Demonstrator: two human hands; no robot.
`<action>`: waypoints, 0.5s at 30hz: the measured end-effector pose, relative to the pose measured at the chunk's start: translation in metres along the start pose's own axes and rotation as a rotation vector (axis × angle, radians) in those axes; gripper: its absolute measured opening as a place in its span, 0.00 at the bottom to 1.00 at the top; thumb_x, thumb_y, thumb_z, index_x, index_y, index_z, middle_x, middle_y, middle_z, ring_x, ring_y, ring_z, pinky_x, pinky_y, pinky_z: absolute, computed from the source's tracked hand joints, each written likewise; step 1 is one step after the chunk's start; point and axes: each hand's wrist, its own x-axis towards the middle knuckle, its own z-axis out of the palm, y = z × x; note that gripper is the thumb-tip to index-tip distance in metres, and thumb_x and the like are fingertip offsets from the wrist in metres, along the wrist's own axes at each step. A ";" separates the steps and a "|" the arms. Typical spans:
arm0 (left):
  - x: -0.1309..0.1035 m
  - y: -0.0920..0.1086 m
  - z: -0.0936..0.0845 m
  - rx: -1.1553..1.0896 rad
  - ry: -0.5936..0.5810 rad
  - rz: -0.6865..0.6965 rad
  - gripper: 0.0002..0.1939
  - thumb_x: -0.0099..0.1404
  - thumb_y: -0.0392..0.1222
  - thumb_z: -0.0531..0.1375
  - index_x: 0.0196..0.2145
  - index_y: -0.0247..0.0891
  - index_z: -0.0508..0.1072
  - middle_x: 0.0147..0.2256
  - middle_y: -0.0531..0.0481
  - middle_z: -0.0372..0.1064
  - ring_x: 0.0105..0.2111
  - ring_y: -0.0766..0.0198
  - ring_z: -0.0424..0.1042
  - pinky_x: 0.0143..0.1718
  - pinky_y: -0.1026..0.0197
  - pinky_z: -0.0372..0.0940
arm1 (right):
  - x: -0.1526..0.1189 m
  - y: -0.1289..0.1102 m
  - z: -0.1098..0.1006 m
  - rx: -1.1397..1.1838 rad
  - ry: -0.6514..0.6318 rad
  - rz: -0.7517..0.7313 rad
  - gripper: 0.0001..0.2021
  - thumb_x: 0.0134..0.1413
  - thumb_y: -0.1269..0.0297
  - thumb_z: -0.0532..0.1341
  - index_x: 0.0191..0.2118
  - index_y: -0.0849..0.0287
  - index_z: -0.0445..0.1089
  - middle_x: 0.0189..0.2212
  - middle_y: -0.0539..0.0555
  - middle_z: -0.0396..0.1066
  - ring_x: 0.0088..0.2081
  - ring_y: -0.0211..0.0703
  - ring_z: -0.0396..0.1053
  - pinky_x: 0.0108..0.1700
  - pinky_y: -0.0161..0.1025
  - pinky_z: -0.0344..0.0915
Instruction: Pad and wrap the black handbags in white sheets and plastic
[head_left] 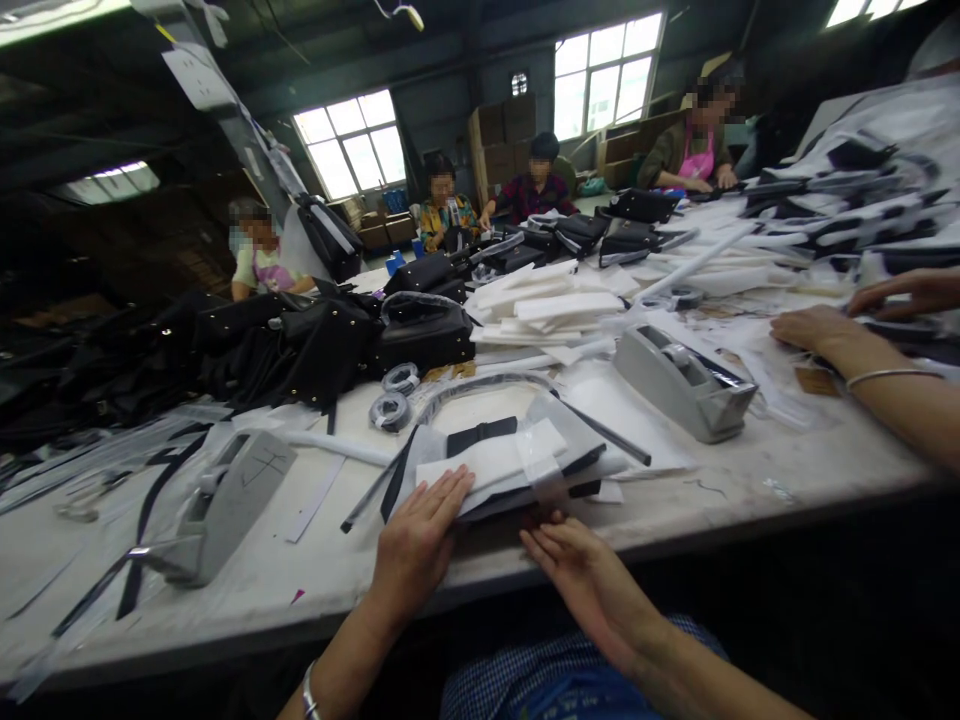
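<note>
A flat black bag [486, 432] lies at the table's front edge, partly covered by white foam sheet [487, 462]. A strip of clear tape [544, 462] runs over the foam and down the bag's near side. Behind the bag arches a plastic-wrapped handle [480, 386]. My left hand [417, 532] rests flat on the foam's left end, fingers stretched out together. At the bag's near edge, below the tape, my right hand [589, 580] has its fingers extended and slightly apart; its fingertips are close to the edge, and I cannot tell whether they touch it.
Grey tape dispensers stand left [232, 510] and right [686, 385] on the table [337, 575]. Wrapped rolls [390, 410], black bags [424, 335] and stacked white foam [555, 305] lie behind. A co-worker's hands [825, 330] are at the right; several people sit across.
</note>
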 end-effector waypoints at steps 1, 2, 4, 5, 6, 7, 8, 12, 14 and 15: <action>-0.001 -0.002 0.000 -0.012 0.009 -0.019 0.32 0.70 0.32 0.53 0.69 0.44 0.50 0.64 0.47 0.59 0.62 0.58 0.62 0.60 0.51 0.64 | 0.004 0.003 0.005 -0.021 -0.028 0.012 0.12 0.36 0.70 0.72 0.30 0.58 0.71 0.35 0.49 0.72 0.44 0.43 0.71 0.60 0.47 0.65; -0.001 -0.003 -0.001 -0.019 0.016 -0.033 0.33 0.70 0.33 0.54 0.69 0.45 0.49 0.64 0.48 0.59 0.62 0.58 0.63 0.61 0.51 0.63 | 0.008 0.005 0.010 -0.091 -0.086 0.019 0.12 0.39 0.69 0.71 0.34 0.59 0.73 0.37 0.51 0.74 0.47 0.46 0.71 0.60 0.48 0.63; -0.001 -0.004 -0.001 -0.016 0.027 -0.047 0.33 0.71 0.33 0.53 0.69 0.46 0.49 0.64 0.48 0.58 0.62 0.57 0.62 0.61 0.51 0.63 | 0.014 0.008 0.021 -0.292 -0.229 0.009 0.17 0.43 0.69 0.69 0.43 0.59 0.74 0.42 0.54 0.76 0.51 0.50 0.70 0.61 0.50 0.61; 0.000 -0.003 0.000 -0.012 0.032 -0.049 0.33 0.71 0.32 0.53 0.69 0.47 0.49 0.65 0.47 0.58 0.62 0.57 0.62 0.61 0.51 0.63 | 0.016 0.008 0.026 -0.372 -0.296 -0.004 0.20 0.43 0.70 0.68 0.46 0.59 0.74 0.45 0.54 0.76 0.53 0.51 0.69 0.62 0.50 0.60; 0.001 -0.001 0.000 -0.007 0.042 -0.052 0.32 0.71 0.32 0.53 0.69 0.46 0.49 0.65 0.47 0.58 0.62 0.56 0.62 0.60 0.50 0.64 | 0.018 0.008 0.031 -0.418 -0.348 -0.015 0.22 0.43 0.71 0.67 0.48 0.58 0.73 0.46 0.54 0.76 0.55 0.51 0.68 0.62 0.50 0.59; 0.003 0.002 0.000 -0.001 0.057 -0.060 0.32 0.71 0.32 0.52 0.69 0.46 0.49 0.65 0.46 0.58 0.62 0.56 0.62 0.60 0.50 0.64 | 0.020 0.007 0.036 -0.434 -0.380 -0.020 0.23 0.44 0.71 0.67 0.50 0.58 0.73 0.47 0.53 0.76 0.55 0.51 0.68 0.62 0.49 0.60; 0.005 0.005 0.000 0.004 0.073 -0.070 0.33 0.71 0.31 0.52 0.69 0.45 0.48 0.65 0.45 0.58 0.62 0.55 0.62 0.60 0.49 0.64 | 0.021 0.006 0.039 -0.430 -0.394 -0.022 0.23 0.44 0.71 0.66 0.50 0.58 0.73 0.48 0.53 0.76 0.55 0.51 0.68 0.61 0.49 0.61; 0.009 0.018 -0.001 0.021 0.099 -0.101 0.39 0.66 0.31 0.54 0.70 0.41 0.43 0.67 0.40 0.52 0.65 0.49 0.56 0.61 0.42 0.61 | 0.026 -0.002 0.048 -0.382 -0.359 -0.027 0.19 0.44 0.70 0.65 0.47 0.58 0.74 0.46 0.53 0.76 0.53 0.50 0.70 0.57 0.48 0.66; 0.010 0.022 0.000 0.022 0.090 -0.111 0.43 0.62 0.32 0.57 0.70 0.39 0.42 0.68 0.38 0.48 0.66 0.46 0.53 0.61 0.39 0.59 | 0.027 -0.005 0.050 -0.371 -0.358 -0.025 0.19 0.43 0.70 0.66 0.46 0.58 0.74 0.46 0.52 0.75 0.52 0.49 0.70 0.56 0.47 0.67; 0.009 0.023 0.002 0.033 0.101 -0.123 0.45 0.61 0.32 0.59 0.70 0.39 0.42 0.68 0.38 0.48 0.66 0.44 0.53 0.61 0.39 0.59 | 0.027 -0.006 0.051 -0.373 -0.363 -0.023 0.19 0.43 0.71 0.66 0.46 0.57 0.74 0.46 0.52 0.75 0.52 0.49 0.70 0.55 0.47 0.67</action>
